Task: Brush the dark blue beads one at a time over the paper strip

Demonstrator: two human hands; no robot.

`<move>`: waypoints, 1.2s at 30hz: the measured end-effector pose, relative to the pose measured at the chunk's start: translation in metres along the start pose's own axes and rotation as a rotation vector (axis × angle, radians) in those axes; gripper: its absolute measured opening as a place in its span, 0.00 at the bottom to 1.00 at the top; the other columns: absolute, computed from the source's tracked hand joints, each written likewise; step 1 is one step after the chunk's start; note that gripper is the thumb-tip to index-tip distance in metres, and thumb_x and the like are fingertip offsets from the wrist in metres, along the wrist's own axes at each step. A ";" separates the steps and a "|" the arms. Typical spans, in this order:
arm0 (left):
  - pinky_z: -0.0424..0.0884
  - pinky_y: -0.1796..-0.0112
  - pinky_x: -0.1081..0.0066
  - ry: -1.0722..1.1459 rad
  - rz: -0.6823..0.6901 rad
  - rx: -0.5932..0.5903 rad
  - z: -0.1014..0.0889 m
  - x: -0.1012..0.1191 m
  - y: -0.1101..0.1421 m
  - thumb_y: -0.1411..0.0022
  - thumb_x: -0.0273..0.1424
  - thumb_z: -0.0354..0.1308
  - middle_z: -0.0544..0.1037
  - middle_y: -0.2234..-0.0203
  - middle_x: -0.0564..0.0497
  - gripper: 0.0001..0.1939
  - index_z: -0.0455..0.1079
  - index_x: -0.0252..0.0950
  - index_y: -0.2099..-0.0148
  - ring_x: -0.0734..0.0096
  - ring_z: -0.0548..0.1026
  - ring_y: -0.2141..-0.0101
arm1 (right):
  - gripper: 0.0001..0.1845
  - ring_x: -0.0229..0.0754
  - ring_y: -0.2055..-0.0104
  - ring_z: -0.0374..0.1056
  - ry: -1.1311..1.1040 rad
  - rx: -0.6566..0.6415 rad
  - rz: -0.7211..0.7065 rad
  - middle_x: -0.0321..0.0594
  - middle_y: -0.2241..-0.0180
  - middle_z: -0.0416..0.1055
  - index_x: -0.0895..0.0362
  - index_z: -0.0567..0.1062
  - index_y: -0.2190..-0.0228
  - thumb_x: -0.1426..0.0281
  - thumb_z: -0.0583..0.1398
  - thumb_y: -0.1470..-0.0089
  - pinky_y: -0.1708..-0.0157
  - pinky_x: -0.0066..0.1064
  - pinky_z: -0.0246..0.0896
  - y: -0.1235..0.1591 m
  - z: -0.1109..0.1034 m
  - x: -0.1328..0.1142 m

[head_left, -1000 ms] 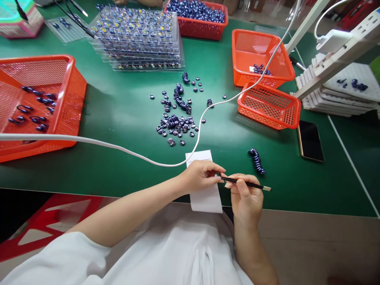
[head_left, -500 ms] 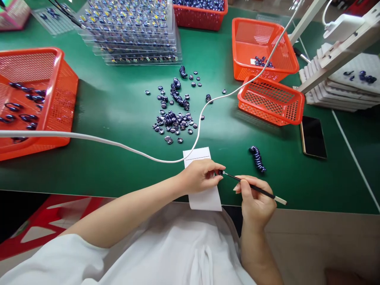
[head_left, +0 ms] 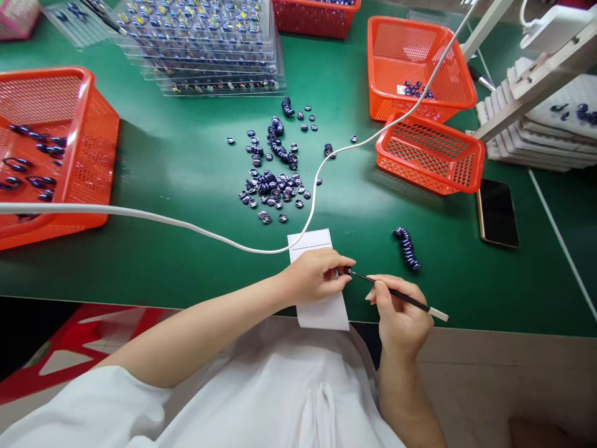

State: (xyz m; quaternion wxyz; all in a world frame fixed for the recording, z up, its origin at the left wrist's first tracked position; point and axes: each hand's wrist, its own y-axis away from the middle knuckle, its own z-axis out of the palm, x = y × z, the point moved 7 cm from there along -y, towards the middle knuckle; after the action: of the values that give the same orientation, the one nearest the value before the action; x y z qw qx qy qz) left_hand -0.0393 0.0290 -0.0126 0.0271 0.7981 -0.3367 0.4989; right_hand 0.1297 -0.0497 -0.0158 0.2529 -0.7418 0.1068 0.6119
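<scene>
Between thumb and forefinger, my left hand (head_left: pixel 317 274) pinches a small dark bead-like piece (head_left: pixel 347 270) above a white paper slip (head_left: pixel 323 314). My right hand (head_left: pixel 403 314) grips a thin black brush-like tool (head_left: pixel 408 299) with a pale end, like a pen. The tool's tip touches or nearly touches the dark piece; fingers partly cover that spot. Beyond the hands lies a loose pile of shiny dark-blue pieces (head_left: pixel 275 188), with a curved row of them (head_left: pixel 280 146) behind. Another stacked row (head_left: pixel 407 248) rests to the right of my hands.
A white cable (head_left: pixel 209 238) crosses the green table (head_left: pixel 186 155). An orange basket (head_left: pixel 100 143) with dark pieces stands left. Stacked clear trays (head_left: pixel 224 68) stand at the back. Two orange baskets (head_left: pixel 377 68), a phone (head_left: pixel 498 214) and stacked white foam sheets (head_left: pixel 522 146) are on the right.
The view has shifted slightly, so the baskets and trays sit a little higher in the picture. Both hands keep nearly the same pose, with the tool tip still at the small piece.
</scene>
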 end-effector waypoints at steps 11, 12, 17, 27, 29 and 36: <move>0.73 0.69 0.75 -0.009 -0.017 -0.011 0.001 -0.001 0.000 0.38 0.29 0.61 0.80 0.73 0.51 0.11 0.78 0.35 0.53 0.74 0.75 0.74 | 0.02 0.34 0.76 0.72 0.050 -0.006 0.008 0.38 0.65 0.79 0.55 0.79 0.66 0.71 0.66 0.43 0.75 0.29 0.72 0.002 -0.001 0.003; 0.73 0.69 0.75 -0.013 -0.019 -0.012 0.001 -0.002 0.000 0.38 0.29 0.61 0.80 0.73 0.51 0.11 0.78 0.35 0.53 0.74 0.75 0.74 | 0.02 0.34 0.76 0.72 0.056 -0.009 0.010 0.38 0.65 0.79 0.55 0.79 0.65 0.70 0.66 0.43 0.75 0.29 0.72 0.002 -0.001 0.004; 0.74 0.68 0.75 -0.027 0.001 -0.008 0.001 -0.001 0.000 0.38 0.28 0.62 0.80 0.73 0.50 0.11 0.78 0.33 0.54 0.73 0.76 0.73 | 0.03 0.35 0.75 0.72 0.097 -0.036 0.003 0.39 0.64 0.79 0.55 0.79 0.65 0.70 0.66 0.43 0.76 0.29 0.72 0.003 0.000 0.006; 0.74 0.69 0.75 -0.013 -0.053 -0.002 0.001 -0.004 -0.001 0.40 0.27 0.62 0.80 0.73 0.51 0.11 0.78 0.34 0.55 0.74 0.76 0.74 | 0.10 0.36 0.72 0.75 0.028 -0.082 -0.123 0.39 0.61 0.80 0.52 0.79 0.60 0.77 0.64 0.43 0.72 0.32 0.74 0.007 0.003 0.000; 0.74 0.69 0.75 -0.008 -0.056 0.001 0.001 -0.004 -0.001 0.40 0.27 0.62 0.80 0.73 0.51 0.11 0.78 0.34 0.55 0.74 0.76 0.74 | 0.10 0.35 0.73 0.74 0.021 -0.080 -0.108 0.39 0.61 0.80 0.53 0.79 0.60 0.77 0.64 0.42 0.73 0.31 0.73 0.007 0.003 0.001; 0.74 0.69 0.75 -0.020 -0.048 0.012 0.001 -0.004 -0.001 0.40 0.26 0.62 0.80 0.74 0.51 0.11 0.78 0.33 0.54 0.73 0.76 0.73 | 0.16 0.38 0.68 0.76 -0.002 -0.139 -0.231 0.39 0.59 0.80 0.51 0.78 0.57 0.81 0.63 0.44 0.70 0.34 0.75 0.006 0.007 -0.006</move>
State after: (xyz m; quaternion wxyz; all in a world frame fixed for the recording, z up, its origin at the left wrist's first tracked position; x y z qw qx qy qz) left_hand -0.0390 0.0314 -0.0161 0.0309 0.8111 -0.3149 0.4919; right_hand 0.1200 -0.0522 -0.0119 0.2699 -0.7644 -0.0222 0.5851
